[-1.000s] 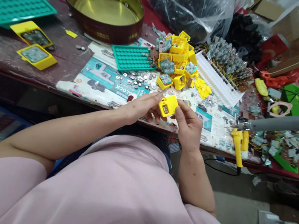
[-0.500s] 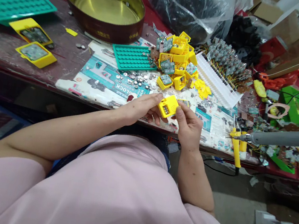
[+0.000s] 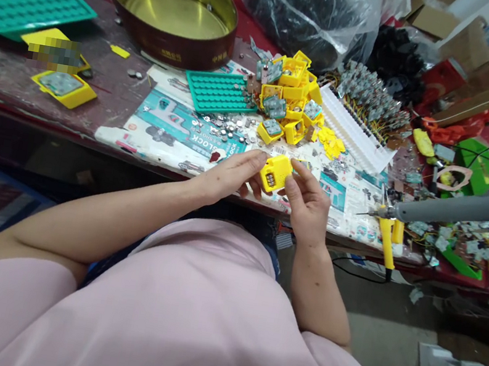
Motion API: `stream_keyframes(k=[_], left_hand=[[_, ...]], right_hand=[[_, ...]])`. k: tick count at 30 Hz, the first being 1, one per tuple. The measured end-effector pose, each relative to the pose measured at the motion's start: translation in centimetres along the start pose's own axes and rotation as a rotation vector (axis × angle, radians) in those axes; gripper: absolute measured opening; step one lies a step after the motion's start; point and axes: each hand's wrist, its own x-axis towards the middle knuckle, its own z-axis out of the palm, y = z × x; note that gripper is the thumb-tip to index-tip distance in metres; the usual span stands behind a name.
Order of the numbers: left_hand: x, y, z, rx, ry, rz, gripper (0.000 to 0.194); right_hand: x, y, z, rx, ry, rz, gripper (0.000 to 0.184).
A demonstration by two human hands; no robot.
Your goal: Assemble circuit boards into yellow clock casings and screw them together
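Between my two hands, just over the table's front edge, is a small yellow plastic case (image 3: 276, 173) with an uncovered battery compartment; small round cells show inside it. My left hand (image 3: 242, 173) is closed on the case's left side, thumb on top. Fingers and thumb of my right hand (image 3: 309, 203) pinch its right side. Beyond the hands lie scattered button cells (image 3: 230, 126) and a heap of yellow cases (image 3: 290, 94), some with circuit boards in them. Small yellow covers (image 3: 330, 142) are piled to the right of the heap.
A round tin (image 3: 169, 14) stands at the back left, near green trays (image 3: 30, 3) and two yellow cases (image 3: 65, 89). A white foam strip (image 3: 358, 136) and wired boards (image 3: 374, 92) lie to the right. The grey electric screwdriver (image 3: 456, 206) and a yellow-handled soldering iron (image 3: 385, 241) are at the right edge.
The yellow case has tilted slightly in my hands, and its battery compartment faces me more squarely. My right fingers have shifted a little along its edge. The grey tool appears slightly further left.
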Motion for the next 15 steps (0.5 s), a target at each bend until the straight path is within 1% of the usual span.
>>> stream_keyframes(k=[2, 4, 6, 7, 9, 10, 12, 15], left_hand=[[-0.2, -0.3, -0.1, 0.002, 0.011, 0.028, 0.038], [-0.6, -0.5, 0.0, -0.033, 0.031, 0.047, 0.042], [-1.1, -0.4, 0.2, -0.125, 0.061, 0.027, 0.043], [-1.4, -0.3, 0.3, -0.192, 0.079, 0.001, 0.040], [-2.0, 0.0, 0.6, -0.342, 0.106, -0.074, 0.030], [-2.3, 0.2, 0.8, -0.411, 0.111, -0.111, 0.026], [-2.7, 0.3, 1.0, -0.520, 0.120, -0.168, 0.020], [-2.7, 0.0, 1.3, -0.620, 0.148, -0.249, 0.018]], right_hand=[[-0.3, 0.2, -0.1, 0.013, -0.030, 0.036, 0.048], [-0.6, 0.4, -0.2, 0.006, -0.057, 0.040, 0.045], [-1.0, 0.7, -0.3, -0.014, -0.061, -0.003, 0.041], [-1.3, 0.8, -0.3, -0.032, -0.052, -0.043, 0.039], [-1.8, 0.9, -0.3, -0.100, -0.018, -0.167, 0.033], [-2.1, 0.9, -0.2, -0.153, 0.007, -0.253, 0.031], [-2.7, 0.8, -0.2, -0.298, 0.061, -0.464, 0.028], [-3.6, 0.4, -0.3, -0.553, 0.130, -0.769, 0.032]])
